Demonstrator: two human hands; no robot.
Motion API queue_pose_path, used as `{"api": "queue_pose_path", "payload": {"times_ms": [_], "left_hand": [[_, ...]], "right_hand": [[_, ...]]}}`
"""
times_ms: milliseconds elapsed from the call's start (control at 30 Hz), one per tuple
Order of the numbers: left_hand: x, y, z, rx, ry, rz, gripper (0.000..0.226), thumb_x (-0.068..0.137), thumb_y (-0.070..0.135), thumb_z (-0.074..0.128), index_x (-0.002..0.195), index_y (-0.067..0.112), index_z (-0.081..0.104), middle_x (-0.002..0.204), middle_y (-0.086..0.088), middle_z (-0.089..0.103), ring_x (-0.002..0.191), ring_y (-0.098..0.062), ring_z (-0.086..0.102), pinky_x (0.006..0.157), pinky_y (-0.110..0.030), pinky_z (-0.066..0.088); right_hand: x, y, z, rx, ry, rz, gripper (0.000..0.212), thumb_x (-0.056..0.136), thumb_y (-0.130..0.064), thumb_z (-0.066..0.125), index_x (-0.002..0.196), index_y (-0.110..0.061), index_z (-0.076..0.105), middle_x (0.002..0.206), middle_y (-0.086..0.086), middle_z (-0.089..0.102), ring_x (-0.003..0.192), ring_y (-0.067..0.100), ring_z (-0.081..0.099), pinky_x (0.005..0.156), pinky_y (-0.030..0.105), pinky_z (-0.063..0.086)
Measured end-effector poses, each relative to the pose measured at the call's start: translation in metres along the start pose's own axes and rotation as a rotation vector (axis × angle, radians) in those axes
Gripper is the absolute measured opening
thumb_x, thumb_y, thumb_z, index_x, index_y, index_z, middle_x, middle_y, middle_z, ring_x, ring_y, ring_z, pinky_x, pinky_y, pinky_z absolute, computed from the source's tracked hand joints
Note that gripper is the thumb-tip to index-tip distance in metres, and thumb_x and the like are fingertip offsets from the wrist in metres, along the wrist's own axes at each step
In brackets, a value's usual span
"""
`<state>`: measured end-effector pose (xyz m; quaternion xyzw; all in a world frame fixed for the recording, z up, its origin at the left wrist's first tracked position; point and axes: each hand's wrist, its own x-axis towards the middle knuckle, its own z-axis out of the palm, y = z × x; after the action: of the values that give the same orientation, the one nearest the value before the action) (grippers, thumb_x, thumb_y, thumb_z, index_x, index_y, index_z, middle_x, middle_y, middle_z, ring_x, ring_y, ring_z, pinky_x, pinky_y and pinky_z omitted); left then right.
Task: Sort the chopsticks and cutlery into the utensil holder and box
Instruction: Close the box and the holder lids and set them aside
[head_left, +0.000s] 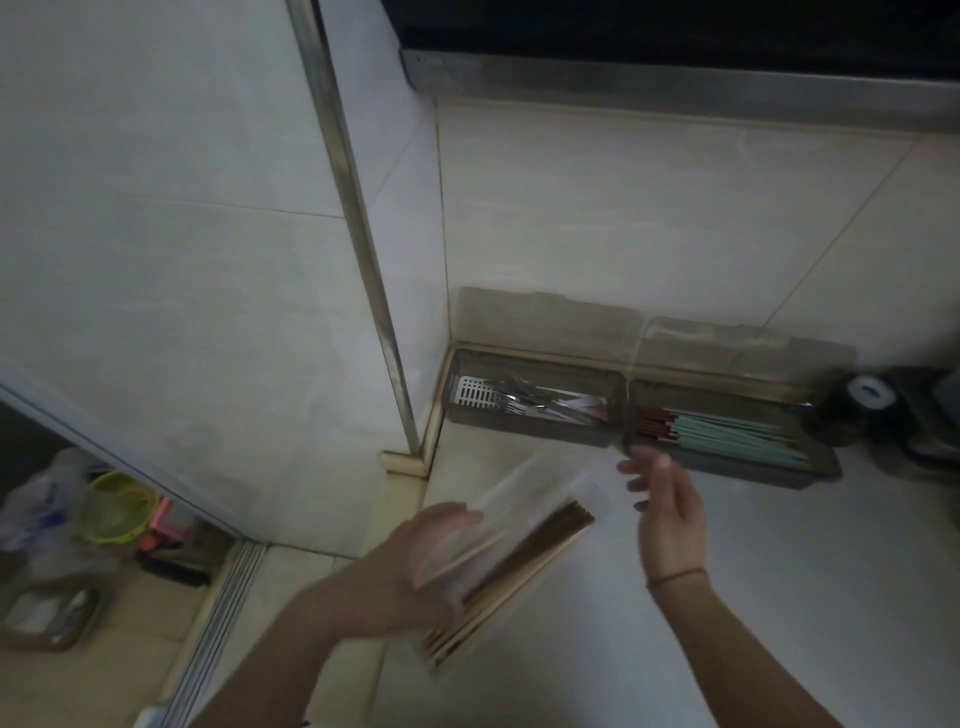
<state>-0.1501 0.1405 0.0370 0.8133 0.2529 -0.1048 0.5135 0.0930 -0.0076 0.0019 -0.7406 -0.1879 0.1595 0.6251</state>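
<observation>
Your left hand (410, 566) grips a clear box (498, 551) of chopsticks (524, 561). Your right hand (667, 512) sits right of it. Behind both: cutlery box (535, 402) left, chopstick box (727, 431) right, against the wall (649, 218).

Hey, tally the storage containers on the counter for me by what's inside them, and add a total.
Box holding metal cutlery: 1
Box holding green and dark red chopsticks: 1
Clear case holding brown chopsticks, gripped by the left hand: 1
Total: 3 containers
</observation>
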Motion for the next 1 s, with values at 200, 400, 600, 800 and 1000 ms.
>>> {"api": "queue_pose_path", "payload": {"times_ms": [200,400,600,800,1000], "left_hand": [[0.002,-0.016,0.077,0.639,0.335,0.008,0.091,0.066,0.072,0.054,0.148,0.045,0.025,0.161,0.012,0.005,0.145,-0.024,0.018,0.108,-0.048,0.023],[0.009,-0.022,0.095,0.733,0.474,0.002,0.077,0.078,0.073,0.050,0.143,0.031,0.045,0.157,-0.003,0.030,0.136,-0.034,0.039,0.102,-0.058,0.029],[0.015,-0.020,0.102,0.802,0.497,-0.048,0.077,0.073,0.066,0.058,0.140,0.027,0.050,0.155,-0.007,0.033,0.133,-0.040,0.042,0.099,-0.064,0.032],[0.032,-0.012,0.111,0.803,0.563,-0.149,0.074,0.062,0.055,0.061,0.130,0.025,0.056,0.149,-0.010,0.042,0.124,-0.044,0.047,0.095,-0.067,0.032],[0.063,0.001,0.103,0.759,0.678,-0.278,0.072,0.064,0.041,0.068,0.131,0.021,0.048,0.146,-0.014,0.042,0.130,-0.045,0.039,0.096,-0.070,0.025]], "right_hand": [[0.024,0.033,-0.013,-0.447,-0.457,0.118,0.034,0.082,-0.053,0.062,0.109,-0.033,0.057,0.118,-0.002,0.058,0.102,0.019,0.056,0.082,0.027,0.042],[0.013,0.047,-0.009,-0.435,-0.496,0.097,0.038,0.086,-0.057,0.054,0.112,-0.029,0.057,0.106,0.000,0.064,0.092,0.019,0.060,0.081,0.026,0.044],[0.009,0.046,0.000,-0.377,-0.432,0.078,0.036,0.090,-0.044,0.057,0.122,-0.029,0.050,0.113,-0.004,0.058,0.096,0.016,0.056,0.084,0.024,0.040],[0.025,0.037,-0.017,-0.503,-0.454,0.087,0.060,0.084,-0.059,0.054,0.134,-0.026,0.046,0.125,-0.001,0.056,0.102,0.017,0.057,0.087,0.029,0.046],[0.115,0.005,-0.085,-0.858,-0.168,-0.267,0.050,0.086,-0.030,0.065,0.129,-0.008,0.053,0.128,0.017,0.055,0.117,0.036,0.049,0.100,0.039,0.040]]}}
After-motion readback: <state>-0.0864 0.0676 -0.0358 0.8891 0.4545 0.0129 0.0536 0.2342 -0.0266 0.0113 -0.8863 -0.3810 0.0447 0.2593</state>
